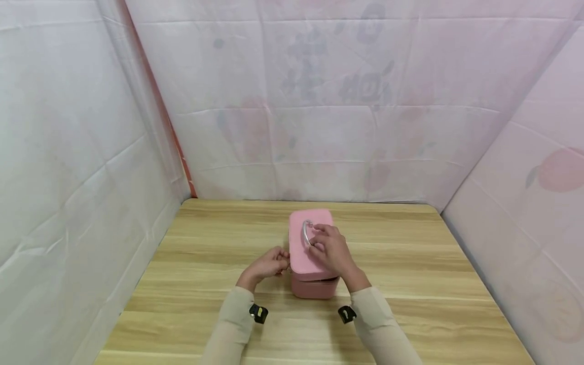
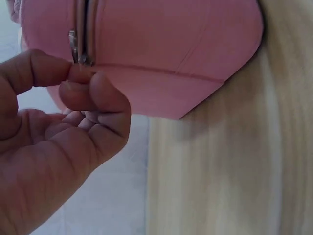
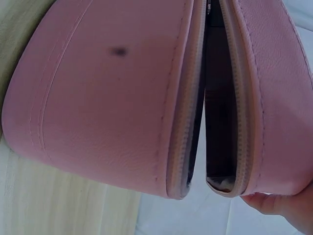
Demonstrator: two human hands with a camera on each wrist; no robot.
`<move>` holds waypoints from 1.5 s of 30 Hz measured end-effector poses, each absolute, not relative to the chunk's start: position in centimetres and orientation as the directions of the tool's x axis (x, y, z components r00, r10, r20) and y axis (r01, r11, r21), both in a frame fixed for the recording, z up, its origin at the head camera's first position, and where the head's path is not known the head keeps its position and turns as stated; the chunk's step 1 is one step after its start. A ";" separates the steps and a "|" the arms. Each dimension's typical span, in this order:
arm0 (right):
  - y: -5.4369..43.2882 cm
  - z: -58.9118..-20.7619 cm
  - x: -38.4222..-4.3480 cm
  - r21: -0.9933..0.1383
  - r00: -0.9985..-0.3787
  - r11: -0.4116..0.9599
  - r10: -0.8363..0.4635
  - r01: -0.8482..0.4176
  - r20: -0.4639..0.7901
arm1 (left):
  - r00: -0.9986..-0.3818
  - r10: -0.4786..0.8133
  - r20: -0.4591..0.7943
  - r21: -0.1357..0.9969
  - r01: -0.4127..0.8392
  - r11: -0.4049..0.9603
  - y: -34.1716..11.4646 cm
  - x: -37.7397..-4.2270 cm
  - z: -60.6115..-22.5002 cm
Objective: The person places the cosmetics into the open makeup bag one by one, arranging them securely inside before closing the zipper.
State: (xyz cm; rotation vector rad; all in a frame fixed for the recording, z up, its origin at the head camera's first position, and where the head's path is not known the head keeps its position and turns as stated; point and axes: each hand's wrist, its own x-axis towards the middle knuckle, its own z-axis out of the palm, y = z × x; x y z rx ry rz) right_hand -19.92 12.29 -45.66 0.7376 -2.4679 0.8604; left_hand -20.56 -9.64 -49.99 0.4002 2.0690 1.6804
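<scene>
A pink case (image 1: 315,290) stands on the table with its lid (image 1: 301,261) slightly raised at the near end. Along its front, the unfastened zipper (image 3: 238,93) leaves a gap with a dark inside. At the case's left side, my left hand (image 1: 266,264) pinches at a zipper pull (image 2: 85,59), mostly hidden by the fingertips. Another metal pull (image 2: 73,44) hangs just beside it. My right hand (image 1: 332,249) rests over the lid, bent fingertips at the silvery curved handle (image 1: 305,233); I cannot tell whether they grip it. Part of that hand shows beyond the lid's right edge.
The wood-grain table (image 1: 219,223) carries the case near its middle. Pale printed cloth (image 1: 319,132) hangs behind the table and along both sides. A black strap device (image 1: 258,313) sits at the left wrist, another (image 1: 347,314) at the right.
</scene>
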 end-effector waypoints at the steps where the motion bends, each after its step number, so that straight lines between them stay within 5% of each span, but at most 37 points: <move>1: 12.2 -45.6 -19.9 -0.438 -0.772 0.669 -0.342 -0.601 0.536 | -0.861 0.483 -0.155 0.970 -0.040 0.241 -9.7 -20.6 -49.9; 15: 12.4 -45.7 -19.9 -0.419 -0.756 0.674 -0.333 -0.609 0.563 | -0.897 0.417 -0.145 0.989 -0.134 0.055 -8.7 -19.6 -51.7; 28: 12.4 -47.4 -20.0 -0.416 -0.781 0.734 -0.248 -0.537 0.573 | -0.880 0.464 -0.103 0.983 -0.018 0.183 -8.4 -19.5 -51.9; 37: 10.9 -48.1 -19.7 -0.422 -0.859 0.814 -0.170 -0.399 0.483 | -0.895 0.421 -0.149 0.953 -0.017 0.303 -8.3 -19.2 -51.6; 45: 9.0 -47.9 -19.5 -0.473 -0.899 0.840 -0.040 -0.267 0.436 | -0.900 0.428 -0.087 0.901 0.112 0.419 -9.5 -18.4 -50.2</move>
